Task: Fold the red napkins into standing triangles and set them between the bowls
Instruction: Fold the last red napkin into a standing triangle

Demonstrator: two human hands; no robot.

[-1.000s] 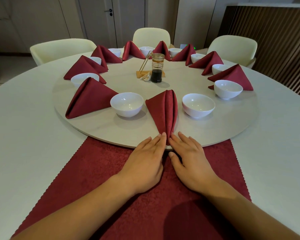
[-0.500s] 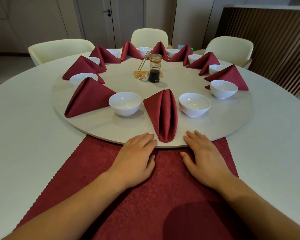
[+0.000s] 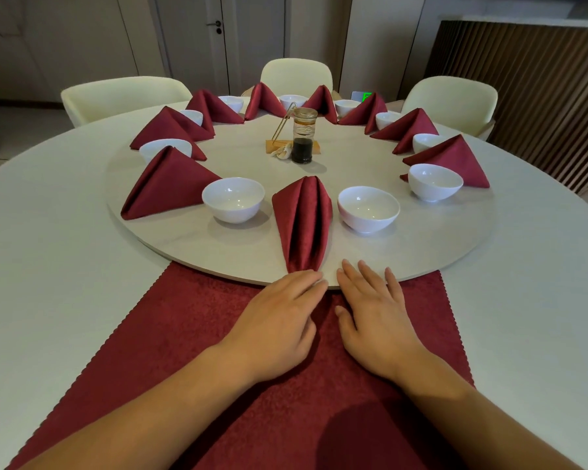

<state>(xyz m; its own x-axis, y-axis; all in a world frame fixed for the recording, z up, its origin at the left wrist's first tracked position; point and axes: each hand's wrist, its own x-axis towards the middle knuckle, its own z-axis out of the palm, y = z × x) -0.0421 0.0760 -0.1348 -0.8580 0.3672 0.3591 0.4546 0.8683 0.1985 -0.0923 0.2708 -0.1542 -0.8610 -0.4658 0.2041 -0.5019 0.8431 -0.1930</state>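
Your folded napkin (image 3: 302, 225) sits on the turntable (image 3: 421, 252) between the left bowl (image 3: 233, 200) and the right bowl (image 3: 368, 208). Its long axis runs straight away from you, with the narrow tip at the near rim. Your left hand (image 3: 279, 317) lies flat and holds nothing, its fingertips at that tip and apparently touching it. Your right hand (image 3: 374, 310), equally flat and empty, rests on the rim just to the right, so the left is nearer. A flat napkin (image 3: 184, 334) lies on the table (image 3: 48, 266) beneath both wrists, probably next to fold.

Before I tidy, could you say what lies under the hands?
Left hand and right hand rest on a flat napkin, fingertips at the turntable rim; anything beneath is hidden.
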